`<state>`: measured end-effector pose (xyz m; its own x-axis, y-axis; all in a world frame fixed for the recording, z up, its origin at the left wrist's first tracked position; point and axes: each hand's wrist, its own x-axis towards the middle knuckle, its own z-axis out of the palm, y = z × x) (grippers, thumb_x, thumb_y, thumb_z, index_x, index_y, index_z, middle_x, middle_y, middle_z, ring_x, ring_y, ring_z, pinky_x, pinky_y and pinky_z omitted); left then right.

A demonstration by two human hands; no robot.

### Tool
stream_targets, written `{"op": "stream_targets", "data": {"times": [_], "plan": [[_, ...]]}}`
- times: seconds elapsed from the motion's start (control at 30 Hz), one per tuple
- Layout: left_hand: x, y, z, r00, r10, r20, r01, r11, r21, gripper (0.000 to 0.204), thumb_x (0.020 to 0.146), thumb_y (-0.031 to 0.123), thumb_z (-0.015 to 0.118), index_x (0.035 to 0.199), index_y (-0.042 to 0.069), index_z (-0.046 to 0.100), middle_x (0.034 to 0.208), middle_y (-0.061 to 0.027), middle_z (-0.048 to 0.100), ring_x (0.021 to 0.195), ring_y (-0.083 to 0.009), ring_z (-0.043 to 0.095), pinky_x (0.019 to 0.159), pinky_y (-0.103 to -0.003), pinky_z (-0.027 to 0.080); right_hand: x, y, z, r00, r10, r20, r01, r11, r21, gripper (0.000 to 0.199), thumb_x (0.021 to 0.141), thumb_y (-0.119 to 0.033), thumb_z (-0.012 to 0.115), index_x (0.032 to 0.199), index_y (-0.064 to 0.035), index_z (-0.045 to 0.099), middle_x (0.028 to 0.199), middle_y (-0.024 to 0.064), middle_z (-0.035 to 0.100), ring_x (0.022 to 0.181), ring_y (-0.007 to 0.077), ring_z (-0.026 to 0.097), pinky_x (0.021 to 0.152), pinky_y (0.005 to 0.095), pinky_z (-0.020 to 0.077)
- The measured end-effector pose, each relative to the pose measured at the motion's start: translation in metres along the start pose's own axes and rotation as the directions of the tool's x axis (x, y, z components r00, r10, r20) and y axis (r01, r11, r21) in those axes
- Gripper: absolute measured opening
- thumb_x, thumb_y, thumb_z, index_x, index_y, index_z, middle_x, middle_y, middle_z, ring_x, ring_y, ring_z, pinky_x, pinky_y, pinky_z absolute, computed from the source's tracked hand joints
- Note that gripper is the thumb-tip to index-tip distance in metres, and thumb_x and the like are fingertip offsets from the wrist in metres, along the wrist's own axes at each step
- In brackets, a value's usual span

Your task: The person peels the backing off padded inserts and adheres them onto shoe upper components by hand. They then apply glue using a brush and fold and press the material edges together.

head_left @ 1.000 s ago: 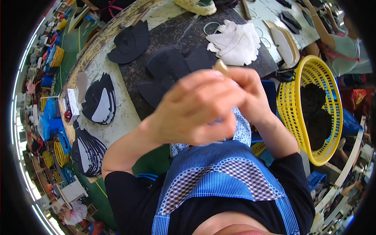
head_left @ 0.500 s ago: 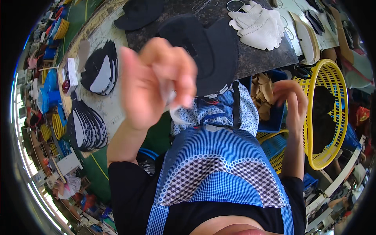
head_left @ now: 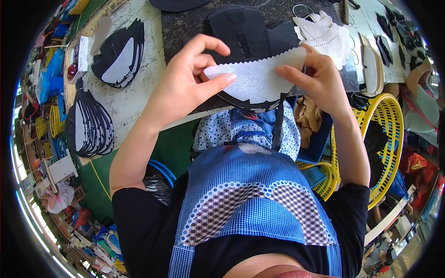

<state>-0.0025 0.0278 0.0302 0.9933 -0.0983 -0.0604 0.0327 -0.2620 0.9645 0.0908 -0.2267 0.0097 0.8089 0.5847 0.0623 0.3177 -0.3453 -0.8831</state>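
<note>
Hands have met again: my left hand point(head_left: 185, 88) and right hand point(head_left: 315, 81) each pinch an end of the white zigzag-edged lining piece point(head_left: 257, 78), stretched flat over the black shoe upper point(head_left: 252, 34) at the counter point(head_left: 134, 99) edge. Half a second ago, only my left held it, my right down by the yellow basket point(head_left: 384, 139).

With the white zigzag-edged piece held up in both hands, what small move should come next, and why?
Probably lower the white piece onto the black piece just behind it. The left hand and right hand pinch it by its ends, flat and spread, right above that black shape, so laying it down looks like the natural step.
</note>
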Motion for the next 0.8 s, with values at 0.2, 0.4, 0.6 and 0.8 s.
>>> {"op": "stream_targets", "data": {"times": [0.2, 0.4, 0.6, 0.8], "plan": [[0.003, -0.013, 0.0, 0.998, -0.049, 0.037, 0.042, 0.984, 0.172, 0.019, 0.086, 0.013, 0.074, 0.089, 0.007, 0.056, 0.067, 0.0066, 0.053, 0.056, -0.0007, 0.044, 0.05, -0.019, 0.034, 0.003, -0.003, 0.006, 1.0, -0.005, 0.009, 0.007, 0.98, -0.201, 0.036, 0.073, -0.025, 0.083, 0.064, 0.0013, 0.059, 0.072, 0.0056, 0.048, 0.064, 0.0167, 0.049, 0.057, 0.0312, 0.0392], [0.011, 0.004, -0.022, 0.986, -0.056, 0.156, -0.078, 0.676, 0.733, 0.034, 0.082, 0.038, 0.074, 0.074, 0.009, 0.056, 0.05, 0.0, 0.047, 0.047, -0.0153, 0.05, 0.049, -0.029, 0.038, -0.002, -0.027, 0.007, 0.888, -0.46, 0.022, 0.36, 0.665, -0.654, 0.042, 0.062, -0.03, 0.086, 0.088, -0.0062, 0.063, 0.1, 0.0072, 0.062, 0.092, 0.027, 0.061, 0.074, 0.0378, 0.0498], [0.117, -0.025, -0.068, 0.958, 0.288, 0.011, -0.201, 0.637, 0.744, 0.03, 0.083, 0.034, 0.073, 0.096, 0.008, 0.067, 0.092, -0.0098, 0.069, 0.087, -0.0255, 0.066, 0.076, -0.037, 0.05, -0.034, -0.026, 0.037, 0.882, -0.265, 0.389, 0.432, 0.784, -0.445, 0.081, 0.078, -0.044, 0.074, 0.145, -0.0089, 0.043, 0.153, 0.0169, 0.035, 0.144, 0.0327, 0.029, 0.118, 0.0464, 0.0219], [0.134, -0.1, -0.154, 0.96, 0.27, 0.073, -0.194, 0.456, 0.868, 0.036, 0.09, 0.025, 0.067, 0.124, 0.014, 0.065, 0.132, -0.0075, 0.061, 0.125, -0.026, 0.055, 0.104, -0.038, 0.045, -0.026, 0.036, -0.029, 0.959, -0.008, -0.284, -0.006, 0.999, -0.051, 0.034, 0.083, -0.019, 0.073, 0.111, -0.0018, 0.067, 0.115, 0.0159, 0.065, 0.111, 0.0306, 0.059, 0.097, 0.0387, 0.0449]]}}
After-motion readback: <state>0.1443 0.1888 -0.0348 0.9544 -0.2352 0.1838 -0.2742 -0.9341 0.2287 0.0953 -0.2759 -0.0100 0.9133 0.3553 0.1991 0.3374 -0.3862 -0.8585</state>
